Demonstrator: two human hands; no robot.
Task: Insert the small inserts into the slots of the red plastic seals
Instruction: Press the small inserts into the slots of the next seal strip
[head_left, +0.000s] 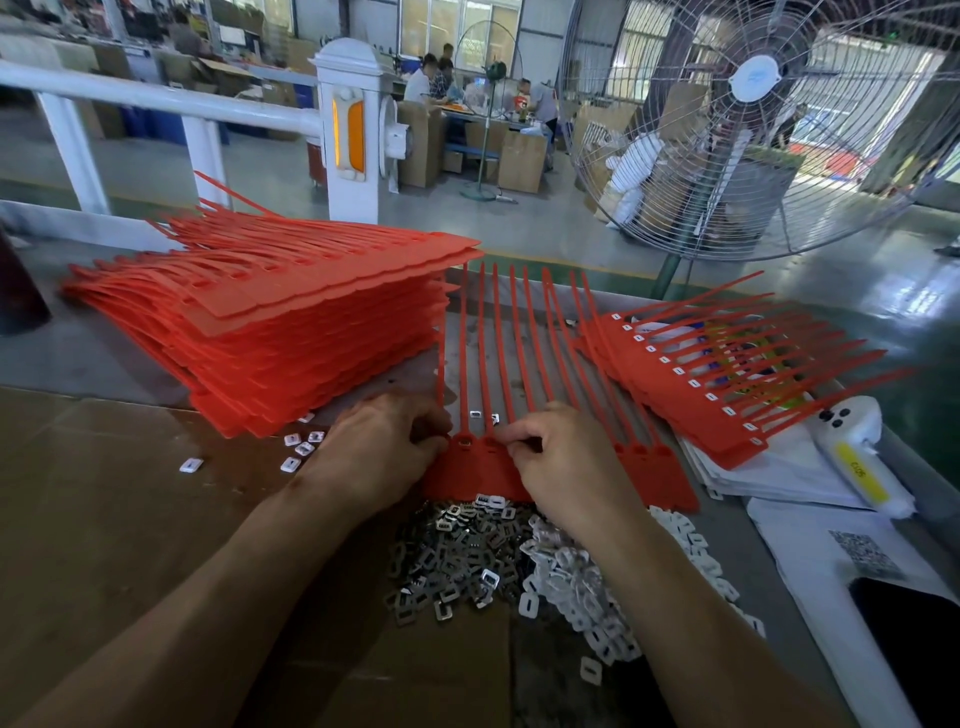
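Observation:
A flat strip of joined red seals (480, 475) lies before me, its tails fanning away toward the table's far edge. My left hand (376, 449) presses on the strip's left end, fingers curled at the first slot. My right hand (558, 457) pinches at a slot in the strip with thumb and forefinger; whether an insert is between them I cannot tell. A heap of small metal inserts (457, 556) and white plastic inserts (582, 577) lies just below the strip. Two inserts (483, 415) rest between the tails.
A tall stack of red seal strips (270, 322) stands at the left. A strip with white inserts fitted (727, 379) lies at the right on white bags (789, 467). Loose white inserts (298, 447) lie on cardboard (104, 493). A large fan (748, 119) stands beyond the table.

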